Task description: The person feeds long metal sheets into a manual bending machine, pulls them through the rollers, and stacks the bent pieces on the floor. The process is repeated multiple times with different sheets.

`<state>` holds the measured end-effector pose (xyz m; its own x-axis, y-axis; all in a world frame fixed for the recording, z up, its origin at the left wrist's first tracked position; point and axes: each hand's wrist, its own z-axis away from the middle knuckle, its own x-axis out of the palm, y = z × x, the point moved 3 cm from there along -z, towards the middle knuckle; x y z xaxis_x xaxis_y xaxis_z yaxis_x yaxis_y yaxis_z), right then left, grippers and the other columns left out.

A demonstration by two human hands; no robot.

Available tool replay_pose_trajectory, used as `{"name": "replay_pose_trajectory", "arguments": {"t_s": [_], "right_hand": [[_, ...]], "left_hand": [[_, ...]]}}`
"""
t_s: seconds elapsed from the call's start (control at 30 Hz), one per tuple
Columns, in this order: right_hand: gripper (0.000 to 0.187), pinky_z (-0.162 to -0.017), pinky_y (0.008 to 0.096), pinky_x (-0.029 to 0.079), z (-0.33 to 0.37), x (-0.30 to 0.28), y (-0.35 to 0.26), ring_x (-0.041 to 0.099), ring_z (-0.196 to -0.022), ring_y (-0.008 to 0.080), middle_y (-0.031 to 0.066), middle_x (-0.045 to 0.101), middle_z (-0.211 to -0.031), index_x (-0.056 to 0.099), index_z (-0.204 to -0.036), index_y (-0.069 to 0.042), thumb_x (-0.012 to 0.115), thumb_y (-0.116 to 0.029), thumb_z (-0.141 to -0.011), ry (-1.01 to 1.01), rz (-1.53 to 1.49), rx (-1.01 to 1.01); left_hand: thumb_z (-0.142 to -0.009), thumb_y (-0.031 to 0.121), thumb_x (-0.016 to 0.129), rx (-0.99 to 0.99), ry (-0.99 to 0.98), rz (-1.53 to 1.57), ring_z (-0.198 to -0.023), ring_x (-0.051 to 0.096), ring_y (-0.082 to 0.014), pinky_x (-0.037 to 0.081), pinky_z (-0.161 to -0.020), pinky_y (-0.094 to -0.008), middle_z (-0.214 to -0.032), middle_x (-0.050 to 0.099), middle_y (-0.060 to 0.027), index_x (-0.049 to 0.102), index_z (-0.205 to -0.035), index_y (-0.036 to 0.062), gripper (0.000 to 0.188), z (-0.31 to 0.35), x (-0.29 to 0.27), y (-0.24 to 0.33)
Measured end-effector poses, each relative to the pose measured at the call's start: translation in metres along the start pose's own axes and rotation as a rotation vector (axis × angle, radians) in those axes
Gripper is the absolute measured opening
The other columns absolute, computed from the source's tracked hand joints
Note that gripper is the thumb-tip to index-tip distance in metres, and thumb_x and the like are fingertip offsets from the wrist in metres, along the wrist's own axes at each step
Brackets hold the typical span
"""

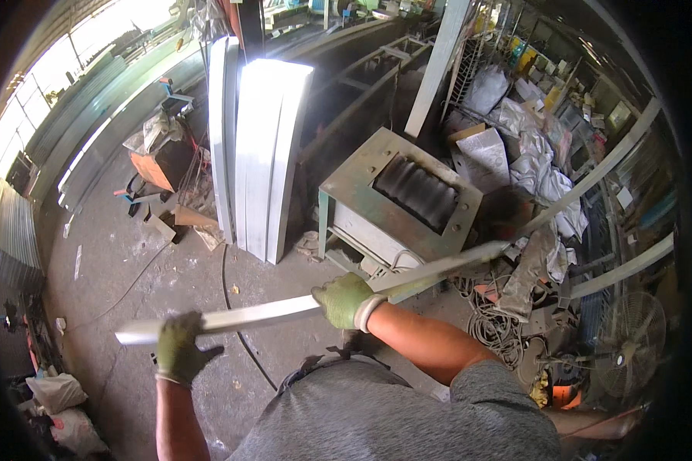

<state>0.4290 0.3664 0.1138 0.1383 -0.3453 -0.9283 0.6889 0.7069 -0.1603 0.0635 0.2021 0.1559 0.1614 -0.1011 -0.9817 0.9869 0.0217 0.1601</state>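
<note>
- Long metal strip [300,307]: one, pale grey and narrow, carried across the front of the body. It runs from a blurred end low on the left up to the right, where its far end lies over the corner of the roller machine.
- Left hand [178,347]: one, in an olive-green work glove, fingers wrapped round the strip close to its left end, thumb stuck out to the right.
- Right hand [346,300]: one, in a matching green glove with a pale cuff, closed tight on the strip near its middle; the bare forearm runs back to a grey shirt.
- Roller machine [400,196]: one, a green-grey metal box on legs with dark ribbed rollers showing in an opening in its top; it stands just beyond the right hand.
- Upright metal sheets [265,154]: a stack standing on end on the concrete floor [131,276], left of the machine; at least three pale panels, exact number not clear because of glare.
- Black cable [234,307]: one, trailing across the floor and passing under the strip.
- Pedestal fan [630,346]: one, wire-caged, at the lower right.
- Coiled cords [496,326]: one tangle on the floor right of the forearm.
- White sacks [58,392]: two at least, at the lower left.
</note>
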Motion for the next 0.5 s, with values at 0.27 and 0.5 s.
{"name": "replay_pose_trajectory", "arguments": {"t_s": [0.27, 0.5], "right_hand": [[0.039, -0.106, 0.0487, 0.056, -0.028, 0.084, 0.057, 0.076, -0.124, 0.0294, 0.0076, 0.083, -0.128, 0.080, -0.133, -0.018, 0.069, -0.031, -0.099, -0.178, 0.170, -0.219], [0.037, -0.115, 0.0471, 0.051, -0.053, 0.114, 0.138, 0.073, -0.126, 0.0284, 0.0066, 0.082, -0.127, 0.084, -0.121, -0.017, 0.078, -0.035, -0.089, -0.072, 0.194, -0.154]], "left_hand": [[-0.095, 0.023, 0.074, -0.053, -0.338, 0.246, -0.139, 0.068, -0.0468, 0.055, -0.114, -0.0599, -0.145, 0.073, -0.0264, 0.065, -0.148, 0.0033, 0.057, 0.087, 0.196, -0.002], [-0.098, 0.026, 0.072, -0.271, -0.377, 0.338, -0.107, 0.078, -0.0511, 0.062, -0.091, -0.0621, -0.117, 0.081, -0.0231, 0.068, -0.128, 0.0143, 0.032, 0.057, 0.229, 0.084]]}}
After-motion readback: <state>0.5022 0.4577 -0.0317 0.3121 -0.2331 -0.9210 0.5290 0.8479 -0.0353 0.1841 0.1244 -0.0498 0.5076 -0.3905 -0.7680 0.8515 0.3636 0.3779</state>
